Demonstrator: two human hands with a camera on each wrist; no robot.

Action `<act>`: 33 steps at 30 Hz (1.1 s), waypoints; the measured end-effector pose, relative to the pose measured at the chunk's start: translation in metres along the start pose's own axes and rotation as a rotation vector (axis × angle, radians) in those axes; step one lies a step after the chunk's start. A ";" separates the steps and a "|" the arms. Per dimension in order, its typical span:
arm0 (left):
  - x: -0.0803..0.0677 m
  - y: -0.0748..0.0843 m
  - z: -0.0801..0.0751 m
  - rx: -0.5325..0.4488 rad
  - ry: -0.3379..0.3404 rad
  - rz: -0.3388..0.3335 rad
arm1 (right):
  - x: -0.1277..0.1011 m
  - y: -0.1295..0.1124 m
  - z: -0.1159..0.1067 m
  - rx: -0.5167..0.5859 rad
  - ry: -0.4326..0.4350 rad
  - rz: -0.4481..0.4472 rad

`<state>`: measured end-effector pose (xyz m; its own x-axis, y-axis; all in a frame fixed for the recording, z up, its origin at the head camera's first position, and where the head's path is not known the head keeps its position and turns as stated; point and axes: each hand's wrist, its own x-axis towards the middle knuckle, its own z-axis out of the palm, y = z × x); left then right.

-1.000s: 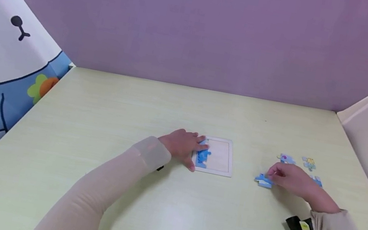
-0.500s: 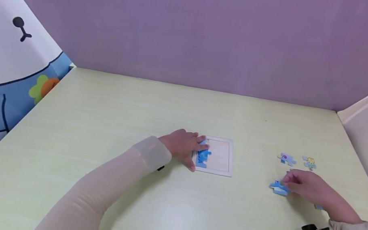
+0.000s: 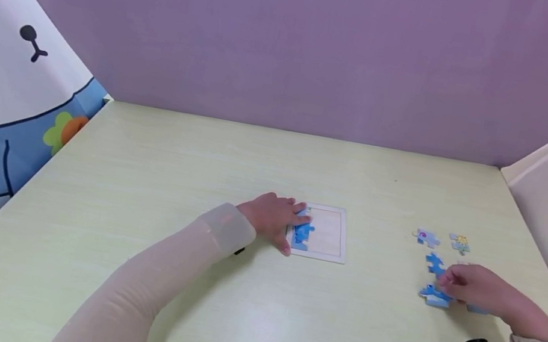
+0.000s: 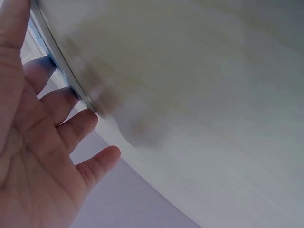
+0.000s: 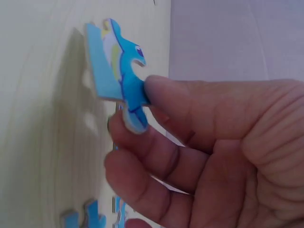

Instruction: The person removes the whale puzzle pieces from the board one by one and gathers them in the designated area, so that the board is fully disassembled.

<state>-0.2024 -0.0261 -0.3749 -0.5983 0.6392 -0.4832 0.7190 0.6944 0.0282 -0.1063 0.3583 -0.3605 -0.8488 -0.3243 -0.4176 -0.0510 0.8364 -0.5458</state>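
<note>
My left hand [image 3: 271, 217] rests with spread, mostly straight fingers on the left edge of a white puzzle frame [image 3: 345, 238]. Inside the frame, along its left side, lie blue puzzle pieces [image 3: 302, 234], partly covered by the fingers. In the left wrist view the fingertips [image 4: 85, 121] sit at the frame's edge. My right hand [image 3: 484, 292] pinches a blue puzzle piece [image 5: 116, 66] between thumb and fingers, tilted up above the table. It shows an eye and a pale yellow patch. Another blue puzzle piece [image 3: 435, 263] lies just beyond the right hand.
A purple puzzle piece [image 3: 426, 238] and a sunflower puzzle piece [image 3: 460, 243] lie on the table behind the right hand. More blue pieces [image 5: 92, 213] show below the hand in the right wrist view. A purple wall [image 3: 318, 44] borders the table's far edge.
My right hand has moved right and slightly nearer, carrying the pinched puzzle piece away from the frame. A blue piece on the table has come into view behind it. The left hand stays put.
</note>
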 end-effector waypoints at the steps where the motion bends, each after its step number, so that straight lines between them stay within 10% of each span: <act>1: 0.000 0.000 0.000 0.000 0.000 0.001 | -0.001 0.001 -0.001 0.009 -0.008 -0.005; 25: 0.000 -0.001 -0.002 -0.004 -0.003 0.004 | -0.003 0.016 -0.007 0.074 -0.022 0.076; 33: 0.000 -0.001 0.000 -0.020 -0.005 0.001 | 0.000 0.017 -0.007 -0.061 0.016 0.047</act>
<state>-0.2033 -0.0266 -0.3749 -0.5960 0.6380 -0.4875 0.7121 0.7006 0.0463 -0.1114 0.3753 -0.3643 -0.8595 -0.2774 -0.4294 -0.0424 0.8758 -0.4808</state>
